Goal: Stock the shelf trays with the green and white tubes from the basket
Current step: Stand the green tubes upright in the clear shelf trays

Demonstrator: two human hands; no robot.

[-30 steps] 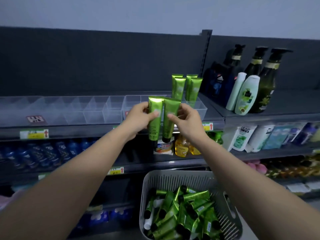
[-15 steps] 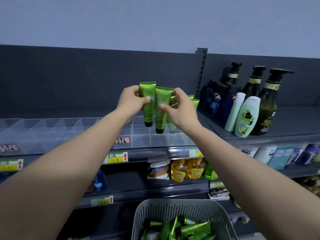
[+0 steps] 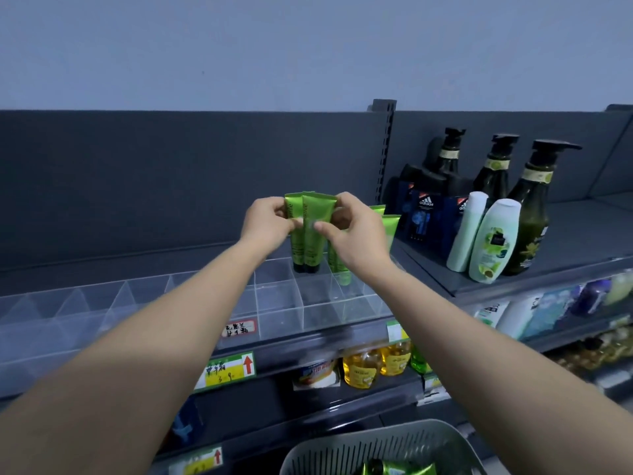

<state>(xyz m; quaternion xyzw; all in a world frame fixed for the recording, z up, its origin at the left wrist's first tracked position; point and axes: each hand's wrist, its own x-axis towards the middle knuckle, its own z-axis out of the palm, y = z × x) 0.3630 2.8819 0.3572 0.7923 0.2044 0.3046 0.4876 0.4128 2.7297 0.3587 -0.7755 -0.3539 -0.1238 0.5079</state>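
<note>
Dim grey shop shelving (image 3: pixel 171 186) with a clear divided tray (image 3: pixel 281 313). Pinched upright between curled fingers of left hand (image 3: pixel 265 224) and right hand (image 3: pixel 356 234): two green tubes (image 3: pixel 310 234), caps down at a rear compartment, just beside stocked tubes (image 3: pixel 391 231). Below, grey basket (image 3: pixel 376 447) holding more

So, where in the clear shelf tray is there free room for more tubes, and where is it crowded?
Free: the front-row compartments of the clear tray, before the two tubes that the left hand and right hand hold, and all compartments to their left. Crowded: the back right corner, with stocked tubes, beside the bottles.
</note>
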